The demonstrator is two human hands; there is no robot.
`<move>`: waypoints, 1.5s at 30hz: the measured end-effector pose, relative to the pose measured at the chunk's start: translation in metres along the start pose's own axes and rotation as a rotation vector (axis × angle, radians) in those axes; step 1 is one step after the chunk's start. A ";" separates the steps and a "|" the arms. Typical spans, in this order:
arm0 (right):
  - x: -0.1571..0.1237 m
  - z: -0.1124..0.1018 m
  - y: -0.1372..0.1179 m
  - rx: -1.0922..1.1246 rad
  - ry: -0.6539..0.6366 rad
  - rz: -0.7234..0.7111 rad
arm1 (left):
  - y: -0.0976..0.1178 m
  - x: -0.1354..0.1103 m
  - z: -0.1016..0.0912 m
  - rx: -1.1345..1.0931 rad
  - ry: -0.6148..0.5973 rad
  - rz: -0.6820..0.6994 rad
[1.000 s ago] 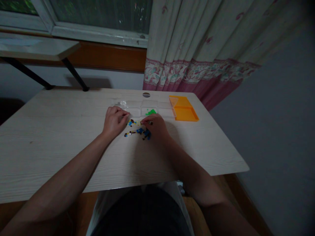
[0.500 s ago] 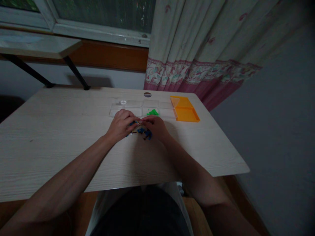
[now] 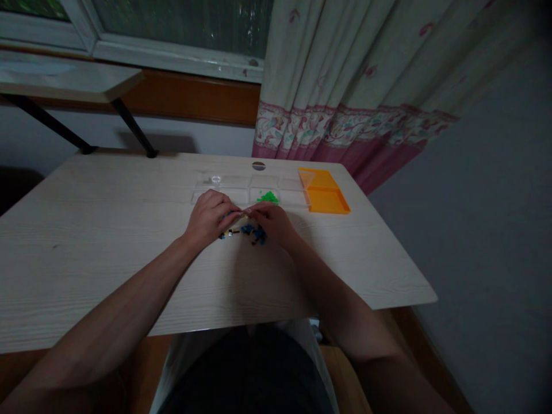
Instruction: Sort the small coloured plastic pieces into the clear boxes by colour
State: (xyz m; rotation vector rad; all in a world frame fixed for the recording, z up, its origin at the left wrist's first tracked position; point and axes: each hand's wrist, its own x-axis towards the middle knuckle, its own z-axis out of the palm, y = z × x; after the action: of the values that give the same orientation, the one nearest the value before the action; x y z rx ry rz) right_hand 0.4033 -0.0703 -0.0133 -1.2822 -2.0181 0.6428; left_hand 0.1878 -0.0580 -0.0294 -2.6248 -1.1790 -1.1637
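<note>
My left hand (image 3: 212, 215) and my right hand (image 3: 272, 222) meet fingertip to fingertip over the table, both with fingers pinched together. Whatever lies between the fingertips is too small and too hidden to name. Just below them on the tabletop lies a loose pile of small blue pieces (image 3: 259, 233), with some dark and yellowish bits mixed in. A few more small pieces (image 3: 230, 233) lie under my left hand, partly covered by it. Behind the hands, small green pieces (image 3: 268, 197) rest in one compartment of a clear plastic tray (image 3: 235, 183).
An orange box (image 3: 330, 201) stands open at the right of the clear tray, whose end overlaps it. A round cable hole (image 3: 259, 166) sits near the table's back edge. At the left rises a shelf (image 3: 73, 77) on black legs. A curtain (image 3: 336, 121) hangs behind the table.
My left hand has shifted slightly up and left, and its fingers have drawn closer to my right fingertips. Tray, box and green pieces stay where they were.
</note>
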 end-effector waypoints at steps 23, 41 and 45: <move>-0.010 -0.036 0.005 -0.600 -0.288 -0.073 | -0.027 -0.004 0.008 0.052 0.147 -0.328; -0.007 -0.023 0.003 -0.542 -0.160 -0.117 | -0.026 -0.004 0.006 0.093 0.143 -0.285; -0.006 -0.020 0.004 -0.516 -0.106 -0.151 | -0.016 -0.002 0.006 0.016 0.081 -0.151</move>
State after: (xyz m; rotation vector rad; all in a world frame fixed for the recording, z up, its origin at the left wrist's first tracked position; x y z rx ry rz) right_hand 0.4223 -0.0729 -0.0048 -1.3768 -2.4405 0.1173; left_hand 0.1796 -0.0460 -0.0391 -2.4883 -1.3845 -1.2651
